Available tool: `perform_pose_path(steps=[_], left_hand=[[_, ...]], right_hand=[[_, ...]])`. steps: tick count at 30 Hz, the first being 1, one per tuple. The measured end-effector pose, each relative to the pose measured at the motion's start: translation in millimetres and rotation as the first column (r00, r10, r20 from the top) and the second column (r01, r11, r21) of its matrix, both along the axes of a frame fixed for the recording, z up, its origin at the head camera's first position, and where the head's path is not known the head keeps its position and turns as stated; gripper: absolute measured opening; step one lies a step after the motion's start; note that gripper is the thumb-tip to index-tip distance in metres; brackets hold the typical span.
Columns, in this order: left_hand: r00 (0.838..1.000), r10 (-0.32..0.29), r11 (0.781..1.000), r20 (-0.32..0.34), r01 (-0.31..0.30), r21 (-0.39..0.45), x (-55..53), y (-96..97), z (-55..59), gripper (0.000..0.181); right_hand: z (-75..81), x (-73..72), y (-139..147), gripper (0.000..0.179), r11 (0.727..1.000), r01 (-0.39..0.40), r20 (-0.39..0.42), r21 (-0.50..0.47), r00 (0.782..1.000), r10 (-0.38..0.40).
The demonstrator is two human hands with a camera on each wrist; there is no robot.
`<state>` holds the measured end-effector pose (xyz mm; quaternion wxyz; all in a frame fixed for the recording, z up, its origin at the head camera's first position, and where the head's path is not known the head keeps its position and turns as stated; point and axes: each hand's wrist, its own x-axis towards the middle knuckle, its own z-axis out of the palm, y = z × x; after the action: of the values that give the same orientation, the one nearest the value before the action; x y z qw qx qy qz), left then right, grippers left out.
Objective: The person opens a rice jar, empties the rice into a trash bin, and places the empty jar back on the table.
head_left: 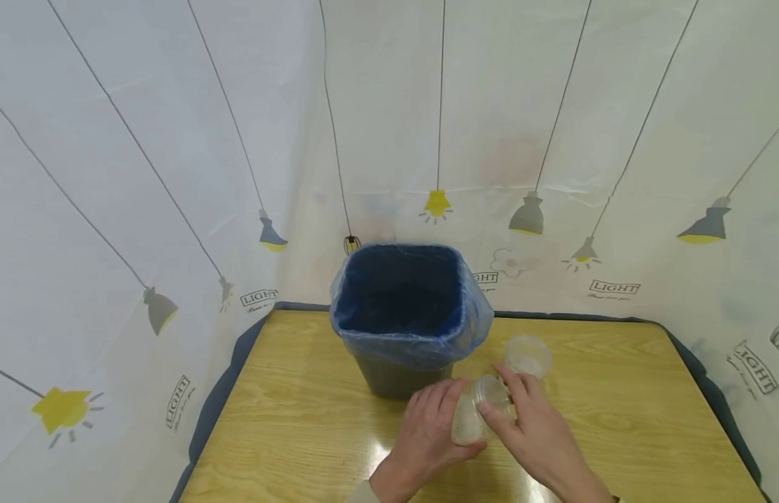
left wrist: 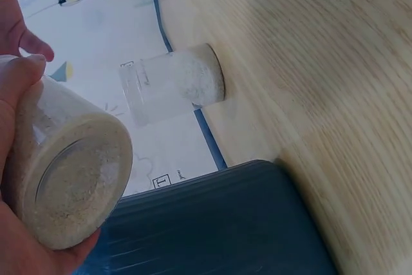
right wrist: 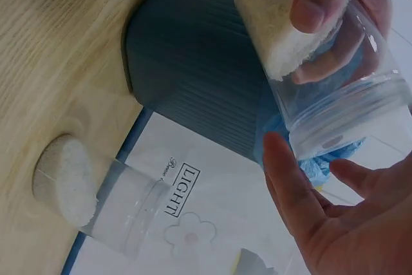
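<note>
two hands are flanking one clear jar [left wrist: 74, 178]. the left hand [head_left: 423, 433] is gripping it round the body with curled fingers [head_left: 430, 402]; the right hand [head_left: 540, 433] is holding its fingers extended and spread about the threaded mouth [right wrist: 351, 117], closing on nothing that can be made out. whether these fingertips are touching the rim cannot be told.

progress, as judged: the work is apparently standing at an early stage. the jar is already resting in a firm hold, clear of the table [head_left: 622, 398], yet its contents are lying inside and nothing is spilling out. whether a transparent lid is covering the mouth cannot be told; any handling there is seemingly awaiting completion.

appearance: the jar is tilting, its mouth pointing toward the right hand. its wall is showing clear and smooth, with a round base. pale, grainy material [right wrist: 277, 27] is filling the base end and forming a slanted face.

outward: a second jar [left wrist: 206, 75], holding similar pale material, is standing upright on the table beyond the right hand, well apart from the first. just beyond the left hand, a dark bin [right wrist: 193, 56] is wearing a blue liner [head_left: 480, 321]. a backdrop [head_left: 389, 105] printed with hanging lamps is enclosing the table.
</note>
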<state>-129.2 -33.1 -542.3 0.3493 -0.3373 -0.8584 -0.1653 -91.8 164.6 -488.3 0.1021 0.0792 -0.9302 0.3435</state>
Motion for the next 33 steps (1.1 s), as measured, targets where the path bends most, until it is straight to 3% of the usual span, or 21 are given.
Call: perform_pose_path(steps=[5, 15, 19, 25, 33], left_hand=[[1.0, 0.003, 1.0, 0.014, -0.002, -0.018, 0.2, -0.5, 0.4, 0.106], [1.0, -0.005, 1.0, 0.009, 0.005, 0.007, 0.9, 0.1, 0.6, 0.105], [1.0, 0.002, 1.0, 0.0, -0.002, 0.003, 1.1, 2.2, 1.5, 0.105], [1.0, 0.005, 1.0, 0.021, -0.005, -0.018, 3.9, 3.8, 7.2, 0.105], [0.986, -0.026, 1.0, 0.163, 0.028, -0.008, 8.0, 0.9, 22.5, 0.102]], right_hand=[[-1.7, -3.3, -5.8, 0.058, 0.999, 0.017, -0.077, 0.051, 0.997, -0.013], [-5.3, -6.1, -15.3, 0.044, 0.999, 0.021, -0.189, 0.048, 0.982, -0.011], [-12.3, -9.6, -12.3, 0.041, 1.0, -0.004, -0.305, 0.018, 0.952, 0.01], [-21.7, -14.8, -4.4, 0.044, 0.996, -0.08, -0.454, 0.042, 0.886, 0.09], [-18.5, -18.5, -2.7, 0.045, 0.986, -0.16, -0.508, 0.043, 0.847, 0.16]])
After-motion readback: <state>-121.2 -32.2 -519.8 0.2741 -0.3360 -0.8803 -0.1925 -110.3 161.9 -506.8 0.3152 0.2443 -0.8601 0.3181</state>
